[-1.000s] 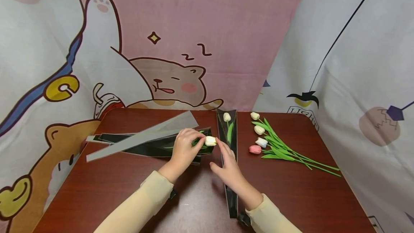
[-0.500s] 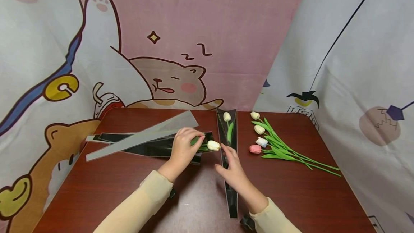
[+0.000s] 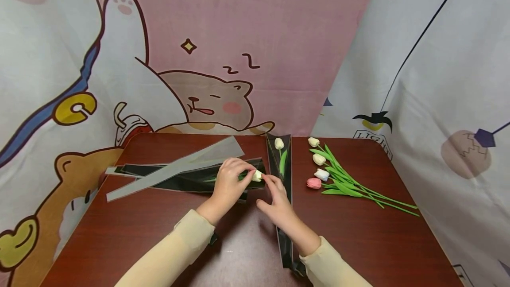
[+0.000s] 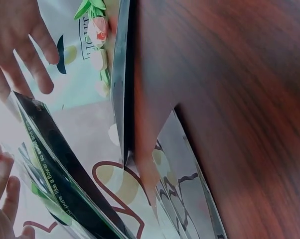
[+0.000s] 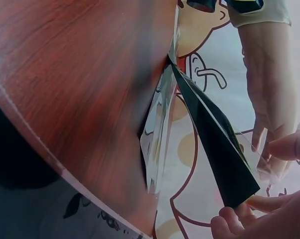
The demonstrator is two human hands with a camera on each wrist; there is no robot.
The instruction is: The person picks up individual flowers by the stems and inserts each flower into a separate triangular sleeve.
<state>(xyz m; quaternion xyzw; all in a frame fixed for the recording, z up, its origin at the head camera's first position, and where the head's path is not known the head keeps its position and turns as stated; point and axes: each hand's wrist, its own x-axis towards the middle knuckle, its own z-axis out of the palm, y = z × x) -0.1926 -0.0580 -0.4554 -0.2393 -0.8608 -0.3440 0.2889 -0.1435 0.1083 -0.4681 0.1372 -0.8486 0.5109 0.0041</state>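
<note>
In the head view my left hand pinches the mouth edge of a long black-backed clear flower sleeve. A white tulip pokes its head out right beside those fingertips, its stem running inside the sleeve. My right hand reaches in from the right, fingers extended to the tulip's tip and thumb spread apart below. From the right wrist view, right fingers lie at the dark end of the sleeve, with the left hand across from them. Printed lettering shows along the raised sleeve in the left wrist view.
Another black sleeve lies lengthwise to the right, holding a white tulip. Farther right lie several loose tulips, among them a pink one. A greyish sleeve crosses other sleeves at the left of the brown table.
The tulip head slid out to the right, then back left toward my left fingertips. My right hand drew away right, then returned left to the tulip. The left hand stayed nearly in place.
</note>
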